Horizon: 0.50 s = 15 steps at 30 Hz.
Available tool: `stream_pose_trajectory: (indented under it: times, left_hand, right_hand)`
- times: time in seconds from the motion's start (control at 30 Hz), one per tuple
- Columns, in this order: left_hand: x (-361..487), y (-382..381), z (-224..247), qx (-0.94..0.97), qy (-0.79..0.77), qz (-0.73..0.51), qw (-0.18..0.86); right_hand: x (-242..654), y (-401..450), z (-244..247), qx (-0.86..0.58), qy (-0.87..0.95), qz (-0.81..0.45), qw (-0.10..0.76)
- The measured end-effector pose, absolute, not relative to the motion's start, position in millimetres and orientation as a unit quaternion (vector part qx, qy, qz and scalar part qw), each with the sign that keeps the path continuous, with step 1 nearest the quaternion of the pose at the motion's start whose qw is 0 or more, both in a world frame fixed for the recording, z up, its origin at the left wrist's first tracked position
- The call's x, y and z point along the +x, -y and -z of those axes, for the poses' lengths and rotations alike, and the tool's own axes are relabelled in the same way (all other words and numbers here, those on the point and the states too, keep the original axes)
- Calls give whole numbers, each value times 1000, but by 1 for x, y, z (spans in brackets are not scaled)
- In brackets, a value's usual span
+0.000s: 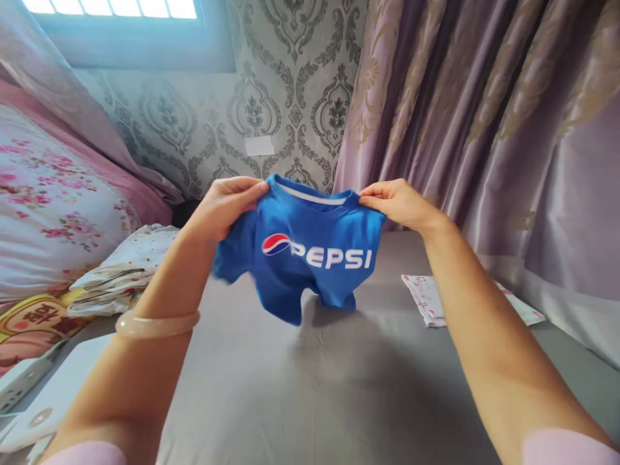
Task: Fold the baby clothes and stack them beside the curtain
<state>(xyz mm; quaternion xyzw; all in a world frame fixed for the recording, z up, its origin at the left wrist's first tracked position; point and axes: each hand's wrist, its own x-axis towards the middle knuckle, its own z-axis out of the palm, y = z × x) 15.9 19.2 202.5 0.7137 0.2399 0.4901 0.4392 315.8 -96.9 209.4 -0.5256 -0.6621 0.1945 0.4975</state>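
A small blue T-shirt (310, 232) with white PEPSI lettering and a red, white and blue emblem hangs above the bed, its printed side toward me. At its left shoulder in the view, my left hand (225, 205) pinches the cloth beside the collar. My right hand (400, 201) grips the opposite shoulder between thumb and fingers. The neckline is stretched between both hands, showing a white band inside. Below, the hem hangs loose and uneven, partly folded back. A pale bangle (157, 325) circles my left forearm.
A grey sheet (271, 387) covers the bed. Folded patterned cloth (121, 271) is stacked at left by a floral pillow (53, 219), a white flat device (62, 394) and a power strip (26, 381). Another folded cloth (423, 297) lies right, near the purple curtains (484, 129).
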Motion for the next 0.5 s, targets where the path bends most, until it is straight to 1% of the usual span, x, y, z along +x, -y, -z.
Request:
stream_pose_trajectory:
  times: [0.1,0.2,0.37,0.5]
  left_hand:
    - [17,-24,-199,704,-275,-475,451]
    - [21,-31,-194,705,-275,-486,437]
    - [37,-35,-188,719,-254,-525,379]
    - [45,-38,-190,734,-257,-559,289]
  right_hand:
    - [323,95,-205,-530,652,-174,514]
    - [330,86,-198,-540,642,-122,531]
    - [336,68,-191,-534,636,-28,557]
    - [333,67,-193,-569,610,85,545]
